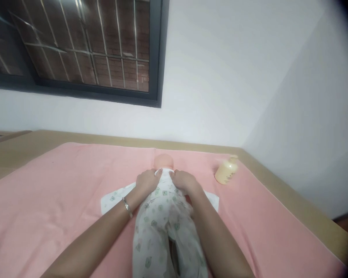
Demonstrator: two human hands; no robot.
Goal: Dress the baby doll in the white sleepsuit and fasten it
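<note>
A baby doll lies on its back on a pink sheet, head away from me, dressed in a white patterned romper. My left hand rests on the doll's left shoulder area, fingers curled onto the romper's collar. My right hand mirrors it on the other shoulder, fingers closed on the fabric. A thin bracelet circles my left wrist. A white cloth or pad lies under the doll.
A pale yellow pump bottle lies on the sheet to the right of the doll. The sheet covers a tan bed or table set against white walls. A dark barred window is up left.
</note>
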